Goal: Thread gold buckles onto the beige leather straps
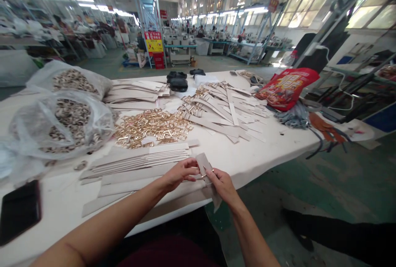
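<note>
A light grey strip (202, 162) with a gold-coloured buckle around it is gripped in my right hand (222, 182), its lower end hanging past the table's front edge. Close by on the left, my left hand (182, 173) has its fingers apart and slightly bent, the fingertips beside the strip and buckle. Flat grey strips (139, 161) lie in overlapping rows left of my hands. Beyond them is a heap of gold buckles (154, 126), and to its right a loose pile of strips (222, 108), some with buckles.
Two clear plastic bags (71, 124) of small rings stand at the left, near a dark phone (20, 211). A red bag (286, 87) and brown gloves (324, 126) lie on the right. Someone's dark-clothed leg (337, 232) shows at lower right.
</note>
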Demonstrator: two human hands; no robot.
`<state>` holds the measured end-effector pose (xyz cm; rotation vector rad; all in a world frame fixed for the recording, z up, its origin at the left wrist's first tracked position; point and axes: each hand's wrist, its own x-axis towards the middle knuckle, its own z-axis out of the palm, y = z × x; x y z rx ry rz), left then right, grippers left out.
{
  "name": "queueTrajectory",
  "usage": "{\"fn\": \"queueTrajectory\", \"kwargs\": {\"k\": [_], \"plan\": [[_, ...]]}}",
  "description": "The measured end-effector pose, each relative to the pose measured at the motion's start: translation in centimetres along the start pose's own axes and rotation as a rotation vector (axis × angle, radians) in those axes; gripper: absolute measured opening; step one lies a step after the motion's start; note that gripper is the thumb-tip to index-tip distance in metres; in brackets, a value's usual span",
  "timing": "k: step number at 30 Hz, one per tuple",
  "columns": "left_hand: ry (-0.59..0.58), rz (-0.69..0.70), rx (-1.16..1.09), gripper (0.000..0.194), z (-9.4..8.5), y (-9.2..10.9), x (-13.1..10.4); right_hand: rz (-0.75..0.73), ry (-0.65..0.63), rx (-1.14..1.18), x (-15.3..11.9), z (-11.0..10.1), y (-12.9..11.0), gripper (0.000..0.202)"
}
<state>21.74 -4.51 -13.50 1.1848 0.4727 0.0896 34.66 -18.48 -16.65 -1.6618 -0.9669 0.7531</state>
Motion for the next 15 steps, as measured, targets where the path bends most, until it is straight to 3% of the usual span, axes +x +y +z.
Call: {"fn": "queueTrajectory", "kwargs": {"k": [5, 8, 11, 13, 15], "plan": [[0.059, 0.091, 0.122, 0.028, -1.3, -0.2, 0.4, 0.026, -0.037, -0.006, 0.2, 1.3, 0.1, 0.041], [0.083, 0.101, 0.096, 0.032, -1.7, -0.8, 0.3, 0.005, -0.083, -0.008, 0.0, 2.2, -1.0, 0.044], [0.13, 0.095, 0.047, 0.036, -1.5, -0.1, -2.3, -0.015, -0.156, -0.037, -1.0, 3.8, -3.9, 0.048], [0.149, 0.124, 0.051, 0.036, -1.5, 1.0, -4.7, 0.021, -0.079, -0.117, -1.6, 5.2, -6.0, 0.042], [0.237, 0.201, 0.116, 0.031, -1.8, 2.0, -7.0, -0.074, -0.091, -0.127, -1.6, 6.7, -7.7, 0.03]]}}
